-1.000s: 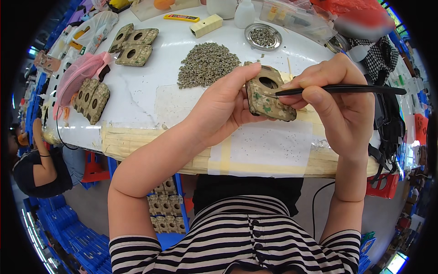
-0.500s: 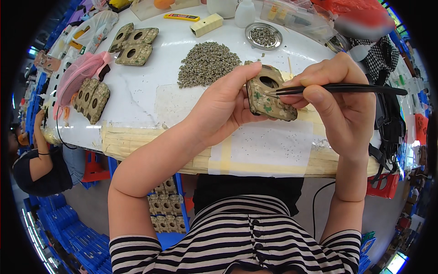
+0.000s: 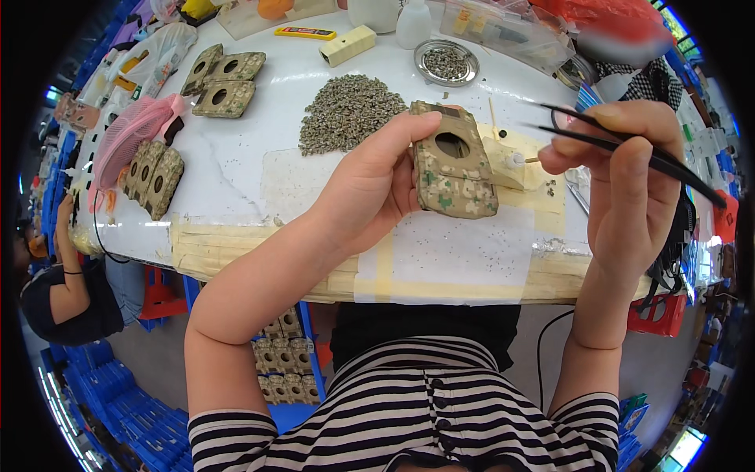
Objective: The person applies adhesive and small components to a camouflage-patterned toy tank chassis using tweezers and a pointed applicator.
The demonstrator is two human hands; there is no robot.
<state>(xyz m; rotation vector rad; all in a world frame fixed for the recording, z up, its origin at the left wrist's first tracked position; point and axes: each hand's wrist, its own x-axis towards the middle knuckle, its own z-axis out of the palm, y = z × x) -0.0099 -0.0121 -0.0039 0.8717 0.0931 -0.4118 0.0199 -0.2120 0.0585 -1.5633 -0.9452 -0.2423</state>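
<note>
My left hand [image 3: 377, 169] grips a camouflage toy tank hull [image 3: 456, 177] by its left side, thumb on top; the round hole in its deck faces up. To the right, my right hand [image 3: 629, 169] holds black tweezers [image 3: 668, 164], their tips apart and pointing left, off the hull. Nothing shows between the tips. A short thin stick [image 3: 532, 160] lies by the right fingertips; whether they touch it, I cannot tell. Beyond the left hand is a heap of small camouflage parts [image 3: 346, 114]. More small parts lie in a round metal dish [image 3: 473, 79].
Several more hulls [image 3: 224, 94] stand at the left, near a pink mesh bag [image 3: 134, 134]. Behind the heap are a cream block [image 3: 348, 46], a yellow box [image 3: 305, 32] and a white bottle [image 3: 413, 25]. Tape covers the table's front edge [image 3: 236, 248]. Another person's arm [image 3: 69, 244] shows at far left.
My right hand has drawn the tweezers away from the hull, up and to the right, and their tips have spread. The left hand has turned the hull more upright.
</note>
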